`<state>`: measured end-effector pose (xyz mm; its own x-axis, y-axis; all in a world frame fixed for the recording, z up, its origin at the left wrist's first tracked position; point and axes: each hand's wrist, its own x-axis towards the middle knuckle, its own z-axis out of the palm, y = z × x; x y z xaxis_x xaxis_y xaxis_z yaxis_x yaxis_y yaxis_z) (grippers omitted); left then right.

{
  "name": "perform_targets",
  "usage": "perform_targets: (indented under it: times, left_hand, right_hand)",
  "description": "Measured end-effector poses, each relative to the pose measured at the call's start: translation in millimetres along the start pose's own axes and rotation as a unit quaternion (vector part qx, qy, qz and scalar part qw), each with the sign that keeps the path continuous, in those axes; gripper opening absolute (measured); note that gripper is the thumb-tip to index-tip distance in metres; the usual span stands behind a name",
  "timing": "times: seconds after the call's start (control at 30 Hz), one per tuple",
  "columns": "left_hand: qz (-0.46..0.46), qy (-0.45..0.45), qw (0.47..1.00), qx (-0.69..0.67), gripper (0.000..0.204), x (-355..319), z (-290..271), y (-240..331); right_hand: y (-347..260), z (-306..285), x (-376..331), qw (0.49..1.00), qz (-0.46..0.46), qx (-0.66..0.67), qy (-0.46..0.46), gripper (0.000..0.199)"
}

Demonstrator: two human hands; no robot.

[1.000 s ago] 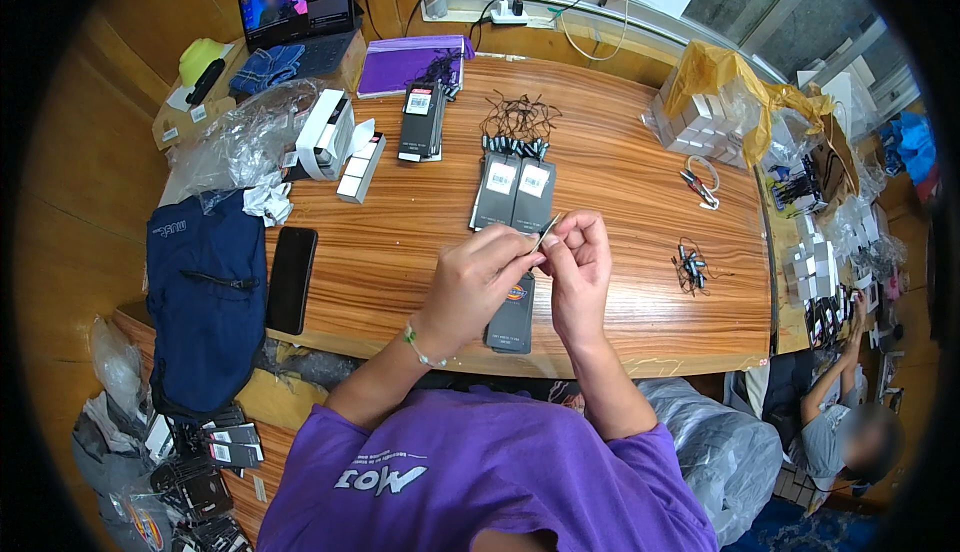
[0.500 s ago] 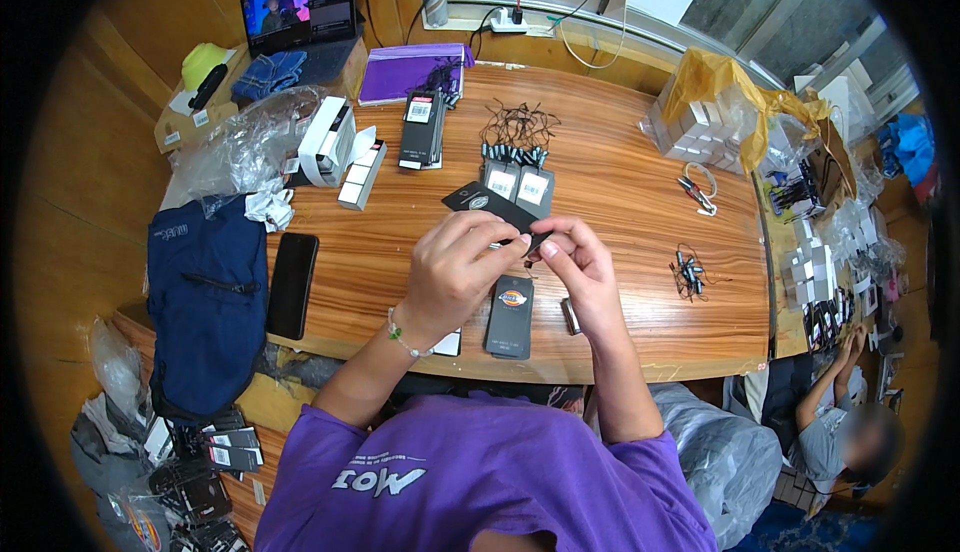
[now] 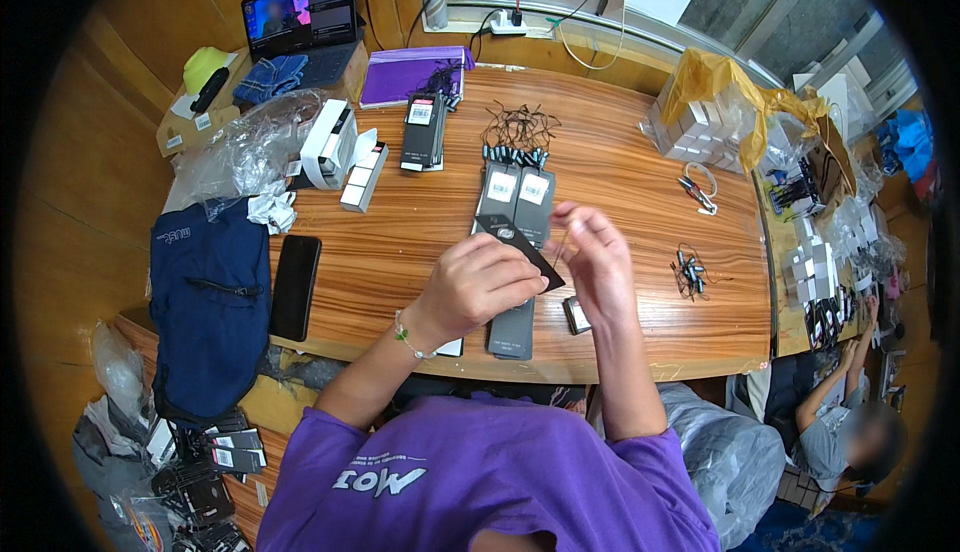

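Note:
A black hang tag (image 3: 522, 245), tilted over the table, is gripped by its lower edge in my left hand (image 3: 474, 290). Just right of it, my right hand (image 3: 603, 262) is raised with fingers bent toward the thumb; what they pinch, if anything, is too blurred to make out. Under my hands lies a stack of dark grey hang tags (image 3: 510, 338), partly covered. Beyond it, two rows of grey tags (image 3: 534, 214) with white stickers have black cords (image 3: 522, 127) fanned out at their tops. A small stack of labels (image 3: 576, 316) sits by my right wrist.
Another bundle of tags (image 3: 422, 134) stands farther back, near a purple packet (image 3: 410, 77). A phone (image 3: 296, 287) and a blue bag (image 3: 208, 302) are at left. Loose cords (image 3: 690, 272), snips (image 3: 697, 190) and bagged white boxes (image 3: 700, 132) are at right. A person (image 3: 835, 432) sits far right.
My right hand has come away from the tag, moving slightly right. The left hand has shifted right and nearer with the tag, which now tilts more steeply.

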<state>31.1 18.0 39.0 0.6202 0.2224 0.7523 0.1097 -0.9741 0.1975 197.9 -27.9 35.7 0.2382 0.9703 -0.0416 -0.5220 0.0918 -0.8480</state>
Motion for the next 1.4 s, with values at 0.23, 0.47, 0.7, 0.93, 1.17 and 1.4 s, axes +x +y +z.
perform_targets:
  times: [0.23, 0.47, 0.7, 0.93, 1.17, 1.4]
  left_hand:
    - [-0.205, 0.056, 0.965, -0.156, 0.021, -19, 10, 1]
    - [-0.356, -0.135, 0.909, -0.170, 0.050, -55, -8, -27]
    - [-0.433, -0.248, 0.853, -0.152, 0.058, -104, 0, -41]
    - [-0.329, -0.160, 0.931, 0.004, 0.046, -100, -5, -25]
    - [-0.531, 0.123, 0.744, -0.387, 0.020, -57, -23, 5]
    - [-0.429, 0.134, 0.847, -0.285, 0.015, -20, -20, 16]
  right_hand:
    - [-24, 11, 7, 0.962, -0.144, 0.175, -0.156, 0.009]
    - [-28, 14, -7, 0.965, -0.131, 0.152, -0.170, 0.011]
    - [-33, 15, -12, 0.980, -0.110, 0.094, -0.137, 0.018]
    - [-26, 8, -8, 0.975, -0.093, 0.115, -0.163, 0.018]
    - [-14, 34, -23, 0.957, -0.048, -0.246, -0.148, 0.020]
    - [-1, 45, -24, 0.883, -0.183, -0.417, -0.109, 0.023]
